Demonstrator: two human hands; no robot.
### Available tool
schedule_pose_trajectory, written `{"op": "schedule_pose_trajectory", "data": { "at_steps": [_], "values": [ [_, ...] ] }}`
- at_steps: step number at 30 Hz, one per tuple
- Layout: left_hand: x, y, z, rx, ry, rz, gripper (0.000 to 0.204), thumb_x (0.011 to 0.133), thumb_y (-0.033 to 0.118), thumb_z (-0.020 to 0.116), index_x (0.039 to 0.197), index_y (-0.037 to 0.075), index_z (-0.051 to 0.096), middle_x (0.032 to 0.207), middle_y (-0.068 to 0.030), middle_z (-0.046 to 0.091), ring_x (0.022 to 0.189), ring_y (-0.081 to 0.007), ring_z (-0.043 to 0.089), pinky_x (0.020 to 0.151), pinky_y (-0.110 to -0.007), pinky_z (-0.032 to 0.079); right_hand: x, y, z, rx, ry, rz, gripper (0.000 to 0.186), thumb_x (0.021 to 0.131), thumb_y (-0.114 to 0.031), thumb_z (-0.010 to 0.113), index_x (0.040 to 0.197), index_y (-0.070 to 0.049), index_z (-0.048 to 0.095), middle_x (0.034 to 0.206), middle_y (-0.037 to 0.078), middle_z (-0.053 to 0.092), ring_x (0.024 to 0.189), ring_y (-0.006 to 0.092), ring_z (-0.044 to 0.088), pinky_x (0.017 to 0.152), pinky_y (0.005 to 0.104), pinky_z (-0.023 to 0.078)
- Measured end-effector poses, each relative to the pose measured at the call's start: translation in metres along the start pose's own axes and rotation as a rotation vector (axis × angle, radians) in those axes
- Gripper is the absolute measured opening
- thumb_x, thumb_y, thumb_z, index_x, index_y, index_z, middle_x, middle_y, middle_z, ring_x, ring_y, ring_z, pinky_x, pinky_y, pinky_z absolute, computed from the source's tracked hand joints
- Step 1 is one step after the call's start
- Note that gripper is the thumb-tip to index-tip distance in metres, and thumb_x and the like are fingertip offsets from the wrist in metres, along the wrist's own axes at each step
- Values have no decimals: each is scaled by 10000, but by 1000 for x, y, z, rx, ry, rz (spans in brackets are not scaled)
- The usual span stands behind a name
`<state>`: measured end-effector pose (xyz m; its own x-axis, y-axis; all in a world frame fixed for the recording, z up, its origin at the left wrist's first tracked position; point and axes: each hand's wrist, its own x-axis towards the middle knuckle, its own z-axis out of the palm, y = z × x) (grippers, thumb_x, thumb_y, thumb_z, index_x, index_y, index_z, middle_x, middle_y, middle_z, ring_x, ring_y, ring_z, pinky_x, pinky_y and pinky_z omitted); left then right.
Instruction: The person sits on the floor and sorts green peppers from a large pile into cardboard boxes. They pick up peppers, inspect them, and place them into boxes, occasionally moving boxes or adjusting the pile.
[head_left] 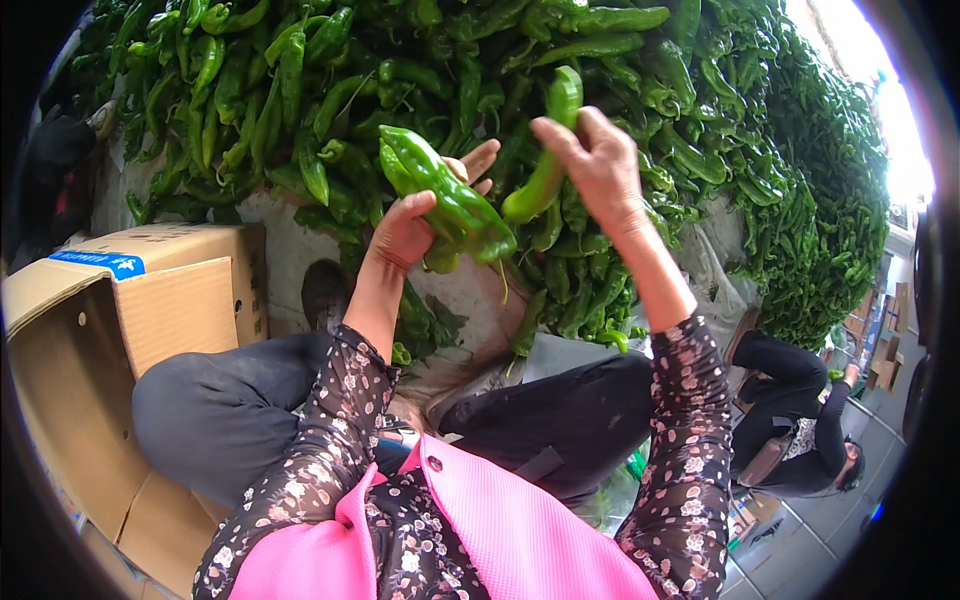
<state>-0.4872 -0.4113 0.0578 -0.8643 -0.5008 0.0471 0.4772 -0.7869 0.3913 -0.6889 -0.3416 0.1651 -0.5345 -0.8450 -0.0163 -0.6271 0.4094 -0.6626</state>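
**Pepper Handling: Both Hands Loaded Above the Pile**

Currently, the person sits facing a large pile of green peppers [620, 130] that fills the upper part of the view and curves away along its right side. Both hands are raised in front of the pile.

Left hand [415, 225]: the grip is closed around a bunch of broad green peppers [450, 200], held near their lower ends, with the tips pointing up and to the left. One stem hangs down below the hand.

Right hand [595, 160]: the fingers are pinched shut on a single long pepper [548, 150], held about midway along its length, nearly upright and slightly tilted. It is just beside the bunch and does not touch it.

An open cardboard box [120, 330] stands at the person's left, beside the left knee; what it contains cannot be seen. Another person in dark clothing [800, 420] crouches at the lower right, well apart.

Judged step: gathering peppers by hand, with the single pepper apparently being checked or added to the bunch. The next move calls for a left grip that admits one more pepper without releasing those already held.
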Motion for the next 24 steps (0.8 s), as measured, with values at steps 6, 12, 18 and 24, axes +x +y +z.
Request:
{"op": "schedule_pose_trajectory", "data": {
  "at_steps": [6,12,18,24],
  "values": [
    [-24,-9,-18,-197,51,-85,498,733,437,741,1061,108,561,1426,-253,375,1278,-443,436,1051,-600,375,57,62,60,483,-37,285,386,887,-356,666,885,30,648,763,128,659,672,227,687,614,321,540],
    [-34,1,-30,-159,142,-88,492,706,378,720,1067,71,585,1381,-272,437,1250,-453,471,1009,-575,434,121,87,132,-267,-60,733,414,792,-305,633,1074,-6,686,1184,186,643,1097,343,620,916,406,505],
    [-31,3,-32,-76,136,-132,475,737,256,657,1144,29,567,1344,-252,479,1234,-435,497,1025,-513,434,102,129,96,182,60,463,467,687,-277,774,1031,20,671,940,135,687,851,233,656,742,338,521],
    [-41,17,-14,-68,45,-83,580,758,264,630,1281,33,534,1424,-247,404,1287,-442,439,1054,-549,393,9,-26,15,334,150,-93,353,737,-70,767,1067,-30,646,963,107,660,877,174,649,766,295,532]
  ]
}}
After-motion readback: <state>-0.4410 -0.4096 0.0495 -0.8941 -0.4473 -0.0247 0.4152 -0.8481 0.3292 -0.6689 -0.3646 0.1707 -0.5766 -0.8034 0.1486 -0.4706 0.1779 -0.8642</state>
